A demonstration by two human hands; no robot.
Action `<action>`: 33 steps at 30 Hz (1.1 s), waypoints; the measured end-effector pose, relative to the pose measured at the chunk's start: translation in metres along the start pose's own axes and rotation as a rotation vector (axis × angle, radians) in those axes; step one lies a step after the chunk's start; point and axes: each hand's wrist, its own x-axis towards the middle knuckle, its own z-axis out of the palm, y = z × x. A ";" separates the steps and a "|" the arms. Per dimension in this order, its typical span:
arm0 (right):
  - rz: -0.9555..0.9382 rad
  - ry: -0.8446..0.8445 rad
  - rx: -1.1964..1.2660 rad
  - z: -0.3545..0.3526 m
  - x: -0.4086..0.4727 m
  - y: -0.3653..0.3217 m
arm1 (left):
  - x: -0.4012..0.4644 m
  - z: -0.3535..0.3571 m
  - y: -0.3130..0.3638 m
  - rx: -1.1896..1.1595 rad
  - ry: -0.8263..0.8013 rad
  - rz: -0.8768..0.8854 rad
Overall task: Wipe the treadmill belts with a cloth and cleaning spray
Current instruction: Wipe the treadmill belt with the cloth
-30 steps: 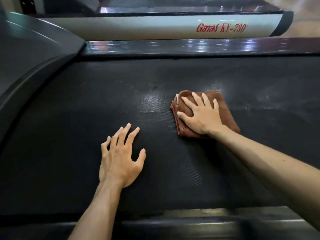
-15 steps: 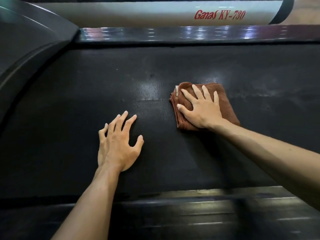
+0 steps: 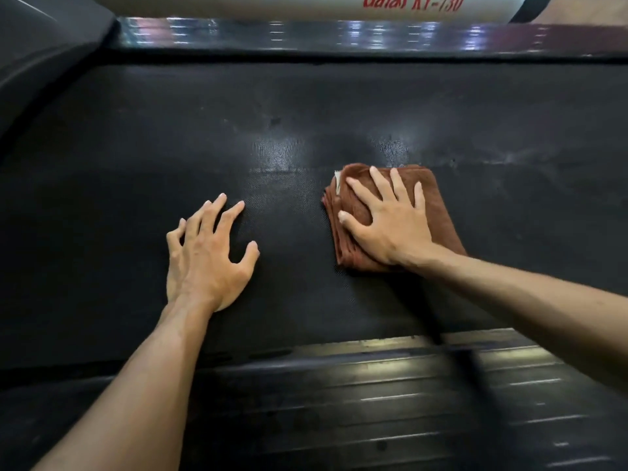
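With the right hand [image 3: 390, 226] flat, fingers straight, pressing the cloth [image 3: 438, 198] at belt [image 3: 136, 164] centre, left hand [image 3: 207, 253] released at 9 o'clock: wiping step; next, likely sweep toward unwiped belt.

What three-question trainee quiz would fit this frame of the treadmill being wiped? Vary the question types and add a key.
1. True or false: the right hand lies flat, fingers spread, on the folded brown cloth.
2. Multiple choice: the left hand is
A. holding a spray bottle
B. resting bare on the black belt
C. gripping the cloth
3. Fill in: the red lettering on the white panel at the top ends in KY-___.

Key: 1 true. 2 B. 3 730; no spray bottle is in view.
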 end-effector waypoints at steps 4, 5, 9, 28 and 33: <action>0.031 0.039 -0.009 0.005 -0.018 -0.006 | 0.002 -0.001 0.000 -0.001 -0.011 -0.002; 0.015 0.058 -0.009 0.007 -0.038 -0.008 | 0.002 -0.002 0.000 -0.004 -0.010 -0.005; -0.061 0.009 -0.039 0.011 -0.083 -0.008 | 0.002 -0.001 -0.001 0.009 -0.005 -0.002; -0.064 0.025 -0.005 -0.005 0.031 0.019 | 0.003 0.002 -0.002 0.003 0.007 0.010; 0.040 0.002 -0.031 -0.021 0.122 0.016 | 0.003 0.000 -0.002 0.006 -0.006 0.010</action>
